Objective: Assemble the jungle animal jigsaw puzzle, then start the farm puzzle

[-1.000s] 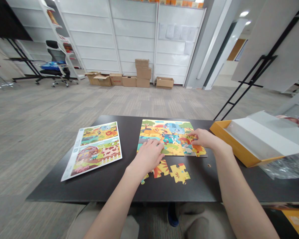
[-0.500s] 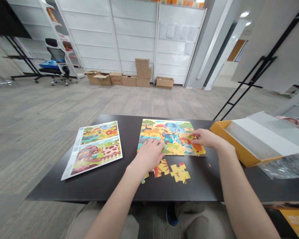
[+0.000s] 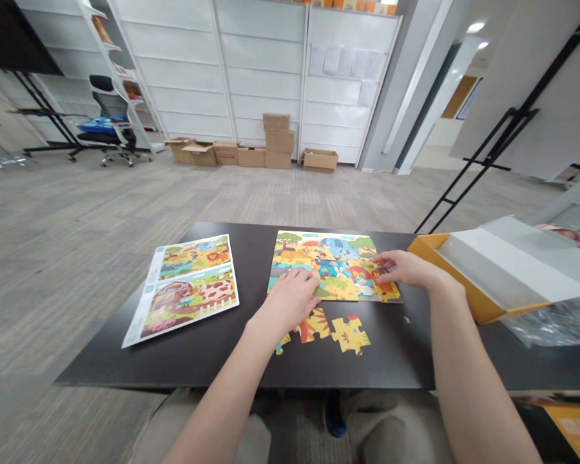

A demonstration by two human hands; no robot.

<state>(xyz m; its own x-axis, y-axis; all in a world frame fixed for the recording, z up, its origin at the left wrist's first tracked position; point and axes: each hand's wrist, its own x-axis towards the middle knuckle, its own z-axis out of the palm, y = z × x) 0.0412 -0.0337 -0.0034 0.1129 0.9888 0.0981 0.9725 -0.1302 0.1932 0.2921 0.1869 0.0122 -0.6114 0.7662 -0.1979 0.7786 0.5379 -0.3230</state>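
A colourful animal puzzle [image 3: 338, 248] lies on the black table, mostly assembled. My left hand [image 3: 294, 296] rests on its lower left part with fingers spread and nothing in them. At the right edge of the puzzle, my right hand [image 3: 396, 267] has its bent fingers on a yellow-orange lion piece [image 3: 389, 293]. Loose pieces lie in front of the puzzle: a yellow one [image 3: 350, 334], a red-and-yellow one [image 3: 314, 325], and another partly hidden under my left wrist.
A picture sheet [image 3: 188, 283] lies at the left of the black table [image 3: 198, 361]. At the right stands an open yellow box [image 3: 478, 296] with a white lid part and clear plastic. A tiny scrap [image 3: 406, 319] lies right of the loose pieces.
My right hand's fingers have shifted slightly, uncovering more of the lion piece. My left hand has hardly moved.
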